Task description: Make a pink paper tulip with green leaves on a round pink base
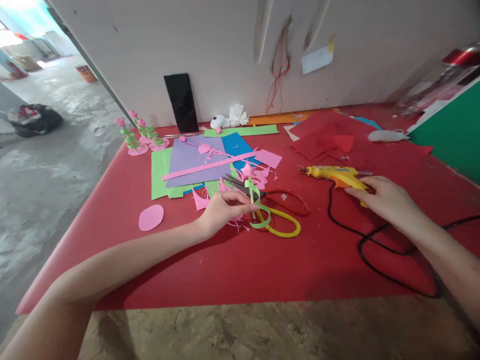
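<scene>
Between the thumb and fingers of my left hand (pixel 221 212) is a paper flower (pixel 248 171) with a pink bloom and a curling green paper strip (pixel 265 220) around its stem. Scissors (pixel 285 232) with one yellow and one red handle lie just behind and below it, partly covered. Over at the right, my right hand (pixel 386 197) is closed on the grip of a yellow glue gun (pixel 333 173), whose nozzle points left. A pink paper circle (pixel 151 217) lies to the left of my left hand.
Sheets of purple paper (pixel 195 160) and green paper (pixel 159 175) lie mid-table among pink scraps. Finished paper flowers (pixel 138 137) stand back left, near an upright black phone (pixel 182 102). Red paper (pixel 322 132) is at the back right. A black cord (pixel 360 235) loops at right.
</scene>
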Motion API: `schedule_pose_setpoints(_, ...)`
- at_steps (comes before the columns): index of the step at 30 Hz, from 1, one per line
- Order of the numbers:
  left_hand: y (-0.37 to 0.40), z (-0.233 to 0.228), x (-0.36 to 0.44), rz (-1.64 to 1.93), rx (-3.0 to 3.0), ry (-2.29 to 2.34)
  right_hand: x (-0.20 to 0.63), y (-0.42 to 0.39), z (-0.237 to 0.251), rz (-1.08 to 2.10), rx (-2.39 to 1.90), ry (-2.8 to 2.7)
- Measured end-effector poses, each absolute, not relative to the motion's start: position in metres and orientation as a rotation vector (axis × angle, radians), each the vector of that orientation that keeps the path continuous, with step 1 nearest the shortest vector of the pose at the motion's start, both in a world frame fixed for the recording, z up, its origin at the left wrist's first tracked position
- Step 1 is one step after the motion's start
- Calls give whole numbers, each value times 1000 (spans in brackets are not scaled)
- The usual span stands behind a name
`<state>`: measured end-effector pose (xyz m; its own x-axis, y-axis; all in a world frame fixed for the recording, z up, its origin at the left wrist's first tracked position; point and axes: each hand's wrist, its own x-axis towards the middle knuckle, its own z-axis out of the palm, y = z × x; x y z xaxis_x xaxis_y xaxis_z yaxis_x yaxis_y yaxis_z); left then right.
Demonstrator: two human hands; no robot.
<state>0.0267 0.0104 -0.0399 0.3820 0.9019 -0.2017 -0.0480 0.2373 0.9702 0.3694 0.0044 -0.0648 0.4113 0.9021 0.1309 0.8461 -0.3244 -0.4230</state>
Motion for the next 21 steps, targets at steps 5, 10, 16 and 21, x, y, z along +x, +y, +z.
schedule_pose_setpoints(5,9,-39,27,779,1108,937,348,-9,-47,447,-1935,-1178)
schedule_pose_setpoints(10,8,-38,27,734,1089,934,305,-26,-26,738,-1811,-1178)
schedule_pose_setpoints(16,8,-38,25,668,1092,917,263,-43,-17,493,-1946,-1273)
schedule_pose_setpoints(21,7,-37,27,659,1161,861,262,-57,-29,261,-1930,-1379)
